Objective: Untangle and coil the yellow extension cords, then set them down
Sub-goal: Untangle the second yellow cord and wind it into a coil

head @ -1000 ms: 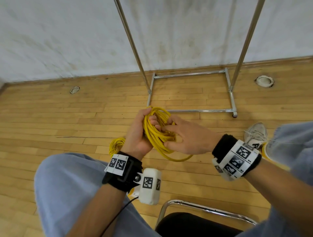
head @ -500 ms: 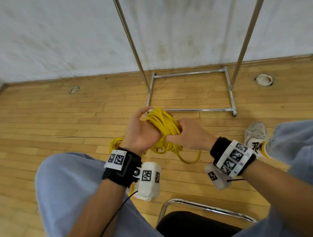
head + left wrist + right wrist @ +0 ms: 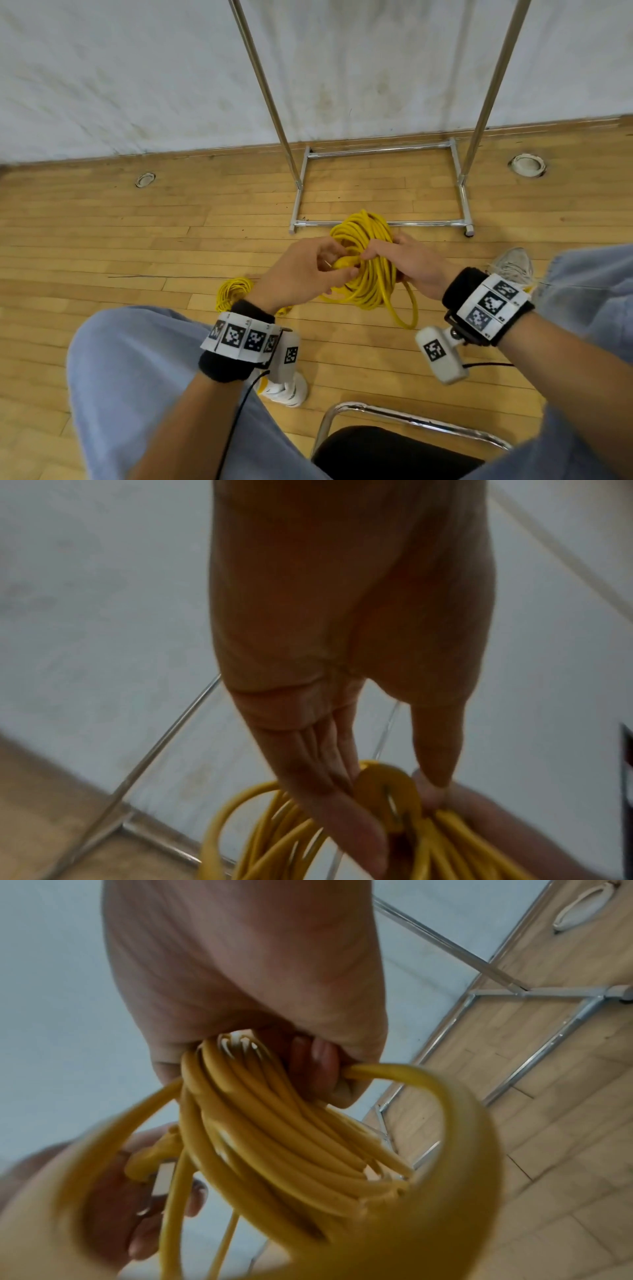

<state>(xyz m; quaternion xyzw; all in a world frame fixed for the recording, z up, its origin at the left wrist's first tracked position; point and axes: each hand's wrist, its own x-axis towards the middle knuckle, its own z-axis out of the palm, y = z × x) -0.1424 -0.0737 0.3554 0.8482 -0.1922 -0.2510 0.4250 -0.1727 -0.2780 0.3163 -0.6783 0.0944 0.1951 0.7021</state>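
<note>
On a pale wooden plank floor (image 3: 102, 240), at 12 o'clock from the seated person, the right hand (image 3: 407, 267) clamps a coiled yellow rubber extension cord (image 3: 371, 274); the left hand (image 3: 301, 274) pinches its plug (image 3: 346, 263). Springy loops likely splay, so gripping across the whole bundle looks safest.

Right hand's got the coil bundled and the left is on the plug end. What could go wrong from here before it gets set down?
1. One loop hangs lower and looser than the rest of the coil gripped by the right hand; it could slip free or snag.
2. The left hand only pinches the plug at its fingertips; if it slips, the end may fall and loosen the wraps.
3. A second coil lies on the floor beside the knee; setting down close by could re-tangle them.
</note>
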